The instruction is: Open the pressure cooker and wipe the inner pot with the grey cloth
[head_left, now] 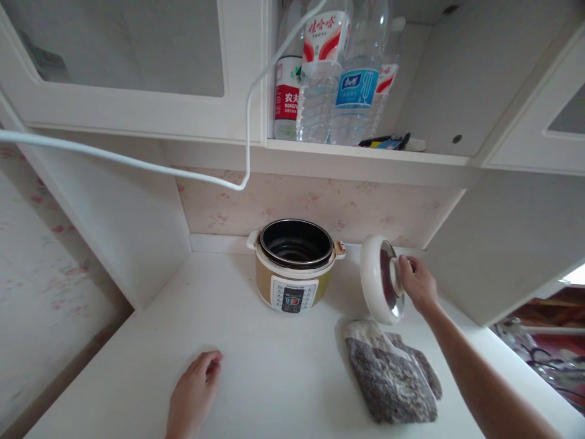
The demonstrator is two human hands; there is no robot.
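Note:
My right hand [417,281] grips the knob of a round white lid [373,279]. The lid is tilted on edge above the counter, right of an electric pressure cooker [262,277]. This cooker stands uncovered against the back wall, its dark inner pot [295,242] showing nothing inside that I can make out. Below the lid, a grey and white fuzzy cloth [393,378] lies folded on the counter. At the lower left, my left hand [195,390] is loosely curled over the white counter, with nothing visible in it.
A white cord [183,174] hangs across the upper left, near the camera. Several plastic water bottles [322,91] stand in the open cabinet [439,157] overhead, beside small dark items [388,142]. Side panels [119,207] bound the counter [274,366] left and right.

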